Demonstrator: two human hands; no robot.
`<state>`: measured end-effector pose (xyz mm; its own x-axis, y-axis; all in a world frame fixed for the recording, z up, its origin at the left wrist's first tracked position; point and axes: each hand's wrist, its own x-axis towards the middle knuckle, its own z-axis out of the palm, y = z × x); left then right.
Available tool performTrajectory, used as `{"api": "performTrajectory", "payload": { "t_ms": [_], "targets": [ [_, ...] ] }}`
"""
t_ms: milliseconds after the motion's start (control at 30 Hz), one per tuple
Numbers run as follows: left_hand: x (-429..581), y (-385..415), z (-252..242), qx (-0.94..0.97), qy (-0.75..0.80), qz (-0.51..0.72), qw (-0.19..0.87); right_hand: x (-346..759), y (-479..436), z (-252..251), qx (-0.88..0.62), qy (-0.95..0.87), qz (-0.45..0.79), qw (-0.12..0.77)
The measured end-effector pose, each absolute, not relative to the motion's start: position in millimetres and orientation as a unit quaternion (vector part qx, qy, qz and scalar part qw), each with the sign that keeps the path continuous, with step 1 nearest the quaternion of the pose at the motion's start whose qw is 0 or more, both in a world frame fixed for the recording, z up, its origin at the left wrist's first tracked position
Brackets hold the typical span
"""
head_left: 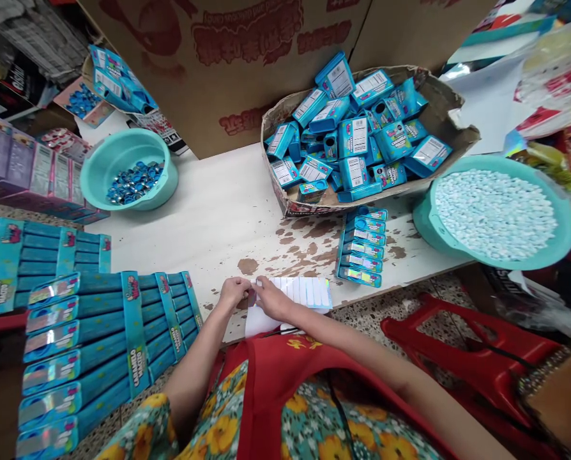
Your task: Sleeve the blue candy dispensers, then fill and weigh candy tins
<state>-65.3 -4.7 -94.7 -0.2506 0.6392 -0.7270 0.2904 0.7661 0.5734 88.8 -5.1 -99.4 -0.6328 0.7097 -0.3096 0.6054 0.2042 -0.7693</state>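
Observation:
At the table's front edge, my left hand is closed, thumb and fingertips pinched together; what they hold is too small to make out. Right beside it, my right hand has its fingers closed at the left end of a sticker sheet. Pale, shiny strips run in a row across the sheet, and part of it passes under my right wrist. White backing paper shows below the hand. A row of blue candy boxes lies on the table to the right, apart from both hands.
A torn carton full of loose blue boxes stands behind. Teal basins hold small metallic pieces at left and pale candies at right. Stacked blue packs fill the left front. A red stool stands at right.

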Motion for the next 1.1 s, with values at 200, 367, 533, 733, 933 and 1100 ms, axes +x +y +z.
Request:
{"api": "performTrajectory", "payload": {
  "t_ms": [200, 367, 533, 733, 933, 1100],
  "targets": [
    [-67, 0, -95, 0.322, 0.786, 0.145, 0.507, 98, 0, -82, -0.443, -0.751, 0.467, 0.148],
    [-58, 14, -66, 0.409, 0.808, 0.165, 0.390, 122, 25, -45, -0.535, -0.606, 0.516, 0.282],
    [-21, 53, -18, 0.581, 0.593, 0.207, 0.518, 169, 45, -19, -0.561, -0.496, 0.553, 0.365],
    [50, 111, 6, 0.648, 0.470, 0.095, 0.592, 218, 54, -10, -0.647, -0.429, 0.459, 0.433],
    [129, 167, 6, 0.753, 0.461, 0.105, 0.457, 278, 90, -23, -0.751, -0.403, 0.248, 0.461],
    [176, 184, -3, 0.821, 0.480, 0.070, 0.302, 321, 125, -40, -0.796, -0.413, 0.172, 0.408]
  ]
}}
